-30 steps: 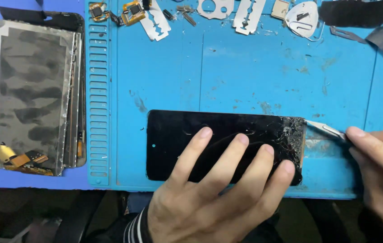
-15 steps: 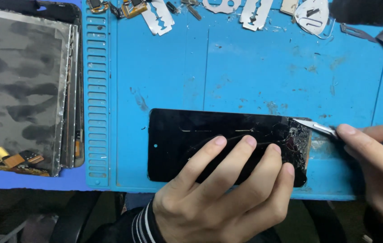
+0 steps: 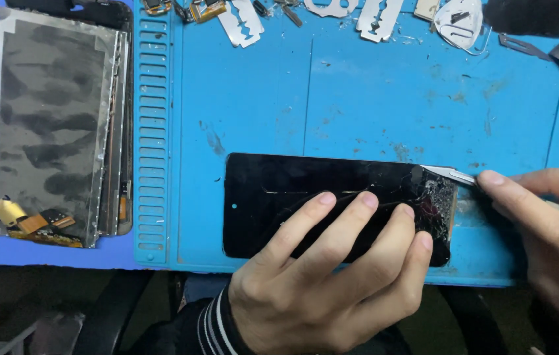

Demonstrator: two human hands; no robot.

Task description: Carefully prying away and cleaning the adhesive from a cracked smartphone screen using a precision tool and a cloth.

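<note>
A black phone screen (image 3: 279, 197) with cracked glass at its right end lies flat on the blue work mat (image 3: 358, 105). My left hand (image 3: 325, 276) rests on it, four fingers spread flat and pressing it down. My right hand (image 3: 542, 223) comes in from the right and pinches a thin metal blade (image 3: 450, 174). The blade's tip sits at the screen's shattered upper right corner.
A stack of removed display panels (image 3: 56, 125) lies at the left. Razor blades (image 3: 243, 23), small metal parts and a flex cable (image 3: 200, 10) are scattered along the mat's far edge. The mat's near edge runs just below the screen.
The view has shifted slightly. My left fingers have slid a little right on the screen. The blade stays at the cracked corner.
</note>
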